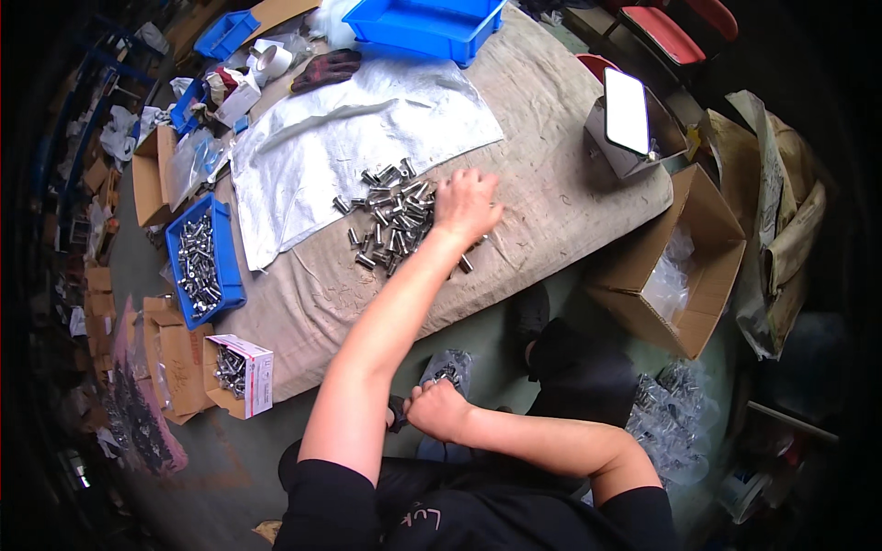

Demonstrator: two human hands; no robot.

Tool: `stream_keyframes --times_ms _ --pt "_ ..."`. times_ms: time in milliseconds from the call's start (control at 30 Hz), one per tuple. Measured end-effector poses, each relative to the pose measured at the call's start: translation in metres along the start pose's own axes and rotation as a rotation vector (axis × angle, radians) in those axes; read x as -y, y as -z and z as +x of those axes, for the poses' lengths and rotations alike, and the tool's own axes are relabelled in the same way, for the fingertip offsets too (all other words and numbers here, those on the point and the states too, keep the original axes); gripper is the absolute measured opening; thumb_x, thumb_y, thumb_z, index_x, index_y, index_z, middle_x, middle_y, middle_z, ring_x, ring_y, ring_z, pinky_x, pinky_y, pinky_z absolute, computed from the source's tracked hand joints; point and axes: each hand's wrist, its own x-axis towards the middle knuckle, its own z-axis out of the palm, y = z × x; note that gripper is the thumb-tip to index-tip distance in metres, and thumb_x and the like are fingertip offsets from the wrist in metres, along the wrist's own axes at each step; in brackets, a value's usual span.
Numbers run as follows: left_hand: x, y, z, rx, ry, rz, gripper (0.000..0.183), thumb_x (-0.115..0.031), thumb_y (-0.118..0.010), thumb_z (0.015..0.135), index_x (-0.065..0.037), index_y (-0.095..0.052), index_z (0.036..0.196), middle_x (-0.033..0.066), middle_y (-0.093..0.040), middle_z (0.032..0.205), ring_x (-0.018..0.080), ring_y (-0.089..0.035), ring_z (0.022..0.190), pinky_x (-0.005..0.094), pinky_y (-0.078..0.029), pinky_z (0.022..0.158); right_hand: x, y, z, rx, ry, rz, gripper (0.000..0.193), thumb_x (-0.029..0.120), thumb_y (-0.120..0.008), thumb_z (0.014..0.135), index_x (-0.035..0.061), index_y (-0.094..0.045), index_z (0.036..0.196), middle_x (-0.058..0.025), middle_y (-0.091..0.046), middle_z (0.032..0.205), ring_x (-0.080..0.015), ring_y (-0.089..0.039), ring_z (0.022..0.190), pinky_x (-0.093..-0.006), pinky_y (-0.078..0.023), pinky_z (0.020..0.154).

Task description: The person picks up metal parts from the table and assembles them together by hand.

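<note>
A loose pile of shiny metal bolt-like pieces with flanged heads [395,220] lies on the cloth-covered table [551,193]. My left hand [467,204] reaches over the pile's right side, palm down, fingers curled into it. Its fingertips are hidden, so I cannot make out what they hold. Closer to my body, below the table's front edge, my right hand [437,410] is closed in a fist. Just beyond that fist is a clear plastic bag [449,365] with similar metal pieces inside. Whether the fist grips the bag or something small, I cannot tell.
A blue bin [204,262] and a small white box [241,375] at left hold metal pieces. White sheeting [358,129] covers part of the table; a larger blue bin [423,28] stands behind. At right are a phone [626,110], a cardboard box [675,266] and filled bags [669,413].
</note>
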Motion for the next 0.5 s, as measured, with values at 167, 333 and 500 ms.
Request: stream_keyframes --times_ms 167,333,500 --pt "0.05 0.004 -0.023 -0.214 -0.121 -0.002 0.008 -0.015 -0.055 0.072 -0.009 -0.059 0.077 0.007 -0.056 0.085 0.0249 -0.052 0.087 0.0366 -0.043 0.077 0.002 0.001 -0.005 0.018 -0.004 -0.027 0.017 0.015 -0.052 0.073 0.004 -0.06 0.083 -0.0084 -0.058 0.074 -0.0212 -0.059 0.069 -0.0325 -0.046 0.053" --pt "0.037 0.028 -0.043 -0.068 -0.05 -0.072 0.037 -0.032 -0.06 0.071 -0.009 -0.057 0.099 0.0147 -0.05 0.106 0.0306 -0.043 0.106 0.0409 -0.034 0.091 0.003 0.003 -0.008 0.051 -0.001 -0.012 0.017 0.015 -0.053 0.074 0.0041 -0.061 0.084 -0.0081 -0.058 0.074 -0.0207 -0.058 0.068 -0.0326 -0.045 0.053" --pt "0.024 0.03 -0.062 -0.068 -0.048 0.18 0.063 -0.044 -0.065 0.061 -0.009 -0.049 0.111 0.0174 -0.043 0.112 0.0334 -0.035 0.113 0.0467 -0.029 0.092 0.004 0.005 -0.005 0.073 0.014 -0.032 0.017 0.016 -0.052 0.073 0.0047 -0.061 0.084 -0.0084 -0.058 0.075 -0.02 -0.058 0.068 -0.0327 -0.045 0.051"
